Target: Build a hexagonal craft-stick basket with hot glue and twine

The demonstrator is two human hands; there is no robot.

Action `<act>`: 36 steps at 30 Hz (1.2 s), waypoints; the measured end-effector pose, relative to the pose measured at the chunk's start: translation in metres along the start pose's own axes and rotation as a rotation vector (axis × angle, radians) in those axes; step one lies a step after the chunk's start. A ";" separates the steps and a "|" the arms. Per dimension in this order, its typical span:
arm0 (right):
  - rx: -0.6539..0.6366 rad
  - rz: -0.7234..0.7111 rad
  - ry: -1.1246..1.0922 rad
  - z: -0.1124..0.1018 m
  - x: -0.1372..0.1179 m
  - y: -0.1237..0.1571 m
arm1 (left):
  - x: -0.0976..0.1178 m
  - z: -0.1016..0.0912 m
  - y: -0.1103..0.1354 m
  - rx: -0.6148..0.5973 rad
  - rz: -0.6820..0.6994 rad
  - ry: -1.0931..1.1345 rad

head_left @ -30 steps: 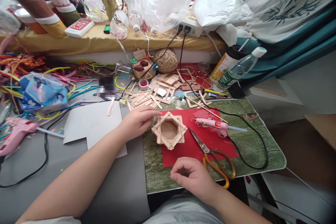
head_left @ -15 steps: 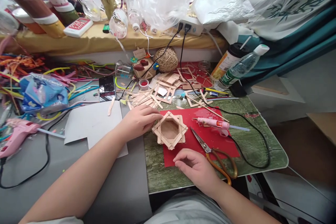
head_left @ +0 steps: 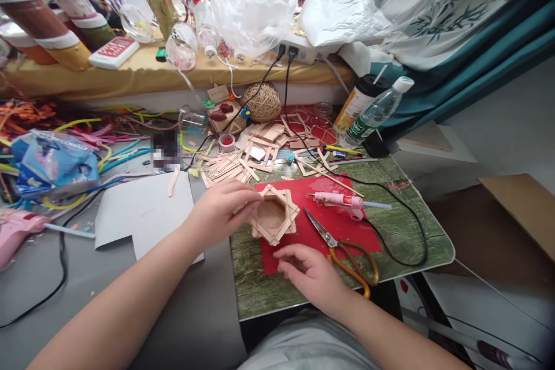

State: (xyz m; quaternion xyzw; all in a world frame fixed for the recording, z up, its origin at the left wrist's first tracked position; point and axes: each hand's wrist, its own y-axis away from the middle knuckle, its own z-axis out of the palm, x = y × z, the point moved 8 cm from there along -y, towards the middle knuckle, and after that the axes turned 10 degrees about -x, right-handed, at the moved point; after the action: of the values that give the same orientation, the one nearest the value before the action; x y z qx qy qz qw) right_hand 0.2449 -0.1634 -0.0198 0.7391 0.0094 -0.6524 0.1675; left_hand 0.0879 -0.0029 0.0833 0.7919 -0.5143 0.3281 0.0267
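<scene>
A small hexagonal box built of wooden craft sticks (head_left: 274, 217) sits on a red sheet (head_left: 342, 225) over a green mat. My left hand (head_left: 221, 211) grips the box's left side with fingers curled round it. Just in front of the box, my right hand (head_left: 306, 272) rests on the red sheet with its fingers loosely curled, and I cannot make out anything in them. Orange-handled scissors (head_left: 342, 248) lie right of that hand. A pink glue gun (head_left: 340, 201) lies on the red sheet behind the scissors.
Loose craft sticks (head_left: 243, 162) pile behind the box, with a twine ball (head_left: 261, 102) and bottles (head_left: 373, 115) farther back. Black cords (head_left: 403, 214) cross the mat. White paper (head_left: 143, 211), a second pink glue gun (head_left: 17, 228) and coloured pipe cleaners (head_left: 87, 133) lie left. The table edge (head_left: 347, 295) runs close in front.
My right hand has moved forward from the table's near edge to just in front of the box. My left hand has closed tighter on the box. The view shifted slightly right.
</scene>
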 end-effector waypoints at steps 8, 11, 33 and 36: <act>0.258 -0.356 0.494 -0.064 -0.108 -0.024 | 0.020 0.026 0.009 -0.133 0.289 -0.235; 0.184 -0.314 0.706 -0.068 -0.122 -0.060 | 0.020 0.026 0.011 -0.089 0.354 -0.283; 0.282 -0.260 0.534 -0.088 -0.122 -0.095 | 0.015 0.020 0.012 -0.047 0.395 -0.260; 0.401 -0.364 0.165 -0.105 -0.135 -0.082 | 0.010 0.012 0.015 -0.016 0.389 -0.209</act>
State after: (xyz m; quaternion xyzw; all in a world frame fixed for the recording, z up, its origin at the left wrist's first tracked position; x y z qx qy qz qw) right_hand 0.3067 -0.0307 0.1007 0.7941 0.0264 -0.5984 -0.1034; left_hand 0.0844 -0.0227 0.0751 0.7073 -0.6599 0.2390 -0.0845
